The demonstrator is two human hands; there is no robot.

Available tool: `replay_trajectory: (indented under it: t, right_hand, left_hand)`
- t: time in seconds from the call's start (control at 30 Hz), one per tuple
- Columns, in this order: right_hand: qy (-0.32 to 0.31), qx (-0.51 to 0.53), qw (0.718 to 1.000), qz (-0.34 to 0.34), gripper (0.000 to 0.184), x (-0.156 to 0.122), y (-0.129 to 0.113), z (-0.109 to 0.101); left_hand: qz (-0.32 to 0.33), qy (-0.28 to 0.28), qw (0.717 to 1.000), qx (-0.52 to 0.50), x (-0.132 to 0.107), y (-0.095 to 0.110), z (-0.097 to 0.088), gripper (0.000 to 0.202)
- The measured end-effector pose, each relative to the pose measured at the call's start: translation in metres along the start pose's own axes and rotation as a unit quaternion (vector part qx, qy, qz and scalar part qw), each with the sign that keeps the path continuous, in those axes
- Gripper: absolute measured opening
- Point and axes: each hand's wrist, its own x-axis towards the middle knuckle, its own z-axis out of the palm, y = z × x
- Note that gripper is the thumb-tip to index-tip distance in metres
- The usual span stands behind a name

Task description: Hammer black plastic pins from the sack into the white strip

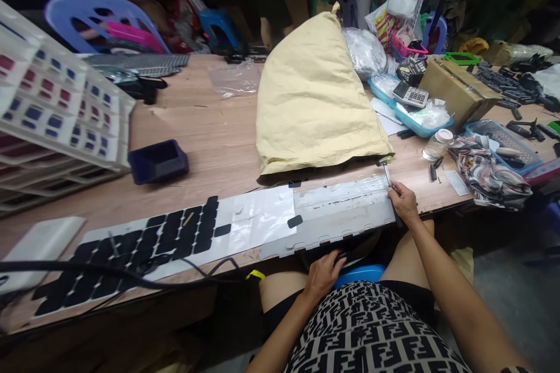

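Observation:
My right hand (405, 203) is closed round the handle of a small hammer (387, 170) with a shiny metal shaft and a yellow-green end on its head. It stands at the right end of a long grey board (345, 218) along the table's front edge. My left hand (322, 274) is below that edge, over my lap, with curled fingers. Something dark shows at its fingertips, too unclear to name. Left of the board lies a white sheet (258, 215), then rows of black rounded pieces (168, 233) on a pale backing.
A large yellow sack (319, 93) stands behind the board. A dark blue tray (158, 162) and white crates (56, 93) are at left; a black cable (109, 273) crosses the front. A clear jar (437, 144), a cloth (485, 169) and blue baskets (503, 143) sit at right.

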Motion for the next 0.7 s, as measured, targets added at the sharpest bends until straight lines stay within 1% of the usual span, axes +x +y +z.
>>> replay_trajectory:
  t: [0.03, 0.07, 0.1, 0.13, 0.17, 0.2, 0.27, 0.33, 0.37, 0.4, 0.43, 0.47, 0.5, 0.53, 0.57, 0.63, 0.7]
  right_hand:
    - [0.001, 0.0, 1.0, -0.002, 0.04, 0.0, 0.001, 0.0]
    - [0.002, 0.0, 1.0, -0.004, 0.039, 0.0, 0.001, 0.0]
    - [0.001, 0.0, 1.0, -0.005, 0.039, -0.001, 0.002, 0.0]
    - [0.001, 0.0, 1.0, -0.005, 0.039, -0.001, 0.002, 0.0]
    - [0.0, 0.0, 1.0, -0.005, 0.039, -0.001, 0.003, 0.0]
    - [-0.001, 0.0, 1.0, -0.005, 0.039, -0.001, 0.004, 0.001]
    - [-0.002, 0.0, 1.0, -0.006, 0.039, -0.001, 0.005, 0.002]
    - [-0.001, -0.001, 1.0, -0.006, 0.039, 0.0, 0.006, 0.002]
    - [-0.001, -0.001, 1.0, -0.007, 0.039, 0.0, 0.007, 0.003]
    - [-0.002, 0.0, 1.0, -0.007, 0.039, 0.001, 0.007, 0.003]
    - [-0.003, 0.001, 1.0, -0.006, 0.039, 0.001, 0.007, 0.003]
    - [-0.005, 0.003, 1.0, -0.005, 0.039, 0.001, 0.006, 0.002]
    - [-0.007, 0.007, 1.0, -0.004, 0.04, 0.001, 0.006, 0.002]
    - [-0.009, 0.01, 1.0, -0.003, 0.04, 0.0, 0.005, 0.002]
    - [-0.01, 0.014, 1.0, -0.001, 0.04, 0.0, 0.005, 0.002]
    - [-0.009, 0.015, 1.0, 0.0, 0.04, -0.001, 0.004, 0.002]
    - [-0.005, 0.012, 1.0, -0.002, 0.04, -0.001, 0.003, 0.002]
  left_hand:
    - [-0.054, -0.024, 0.998, 0.029, 0.005, -0.004, 0.002, 0.037]
    - [-0.091, -0.049, 0.993, 0.055, 0.009, -0.006, 0.003, 0.04]
    - [-0.109, -0.072, 0.989, 0.074, 0.011, -0.005, 0.0, 0.041]
    - [-0.111, -0.091, 0.986, 0.086, 0.012, -0.001, -0.004, 0.041]
    - [-0.098, -0.104, 0.986, 0.091, 0.012, 0.006, -0.011, 0.04]
    - [-0.07, -0.115, 0.987, 0.085, 0.01, 0.015, -0.019, 0.036]
    - [0.021, -0.136, 0.99, 0.029, 0.01, 0.039, -0.041, 0.029]
    - [0.114, -0.13, 0.984, -0.049, 0.021, 0.065, -0.065, 0.026]
    - [0.139, -0.109, 0.982, -0.074, 0.034, 0.077, -0.077, 0.027]
    - [0.145, -0.062, 0.985, -0.073, 0.05, 0.086, -0.087, 0.028]
    - [0.137, -0.001, 0.989, -0.054, 0.071, 0.094, -0.096, 0.028]
    - [0.114, 0.059, 0.991, -0.025, 0.093, 0.1, -0.104, 0.027]
    - [0.092, 0.107, 0.99, 0.005, 0.117, 0.103, -0.11, 0.028]
    - [0.073, 0.143, 0.986, 0.037, 0.141, 0.105, -0.115, 0.031]
    - [0.056, 0.173, 0.981, 0.068, 0.164, 0.106, -0.119, 0.032]
    - [0.029, 0.208, 0.97, 0.124, 0.2, 0.106, -0.126, 0.031]
    - [0.007, 0.224, 0.96, 0.166, 0.224, 0.104, -0.129, 0.027]
